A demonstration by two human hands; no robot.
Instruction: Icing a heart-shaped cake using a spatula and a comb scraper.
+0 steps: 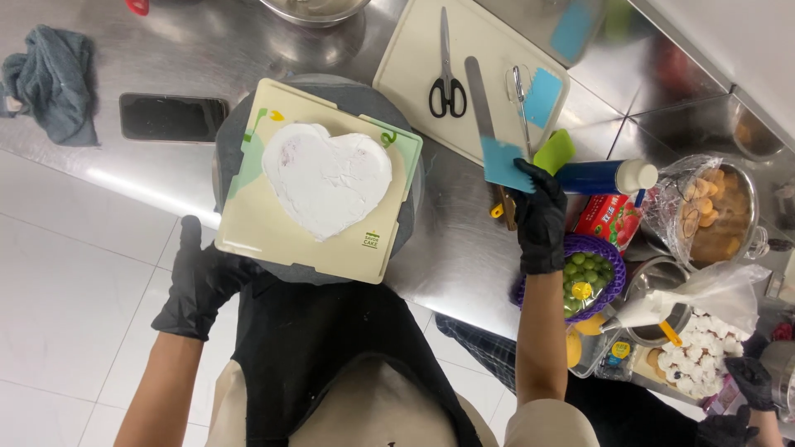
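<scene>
Seen from above: heart-shaped white frosted cake (326,180) on a cream square board (273,232), centre of frame, atop a grey turntable (364,99). Left hand (199,281), black-gloved, lower left, fingers curled against the board's edge. Right hand (540,217), gloved, centre right, pinching a blue plastic scraper (503,163). Scissors (447,74) on a white tray (414,62) above.

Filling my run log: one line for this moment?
left hand: on turntable edge | right hand: holds blue plastic scraper | white heart-shaped cake: frosted
</scene>
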